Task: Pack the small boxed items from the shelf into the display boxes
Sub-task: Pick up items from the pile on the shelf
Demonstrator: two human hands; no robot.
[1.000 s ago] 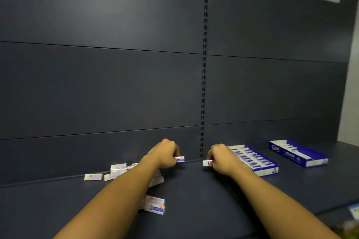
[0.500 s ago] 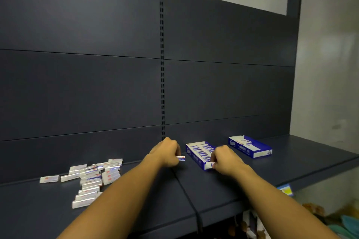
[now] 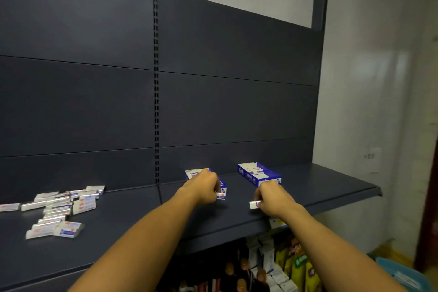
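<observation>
**Both hands carrying one small box each toward the display boxes**

Nearest me, I am seeing my right hand point(image 3: 272, 199) pinching a small white box point(image 3: 254, 204) just above the shelf point(image 3: 142, 225), in front of the right display box point(image 3: 259, 174). My left hand point(image 3: 206, 187) is gripping another small box point(image 3: 220, 195) at the front end of the left display box point(image 3: 224, 187). The loose pile of small boxes point(image 3: 59, 206) is lying well apart on the left.
</observation>
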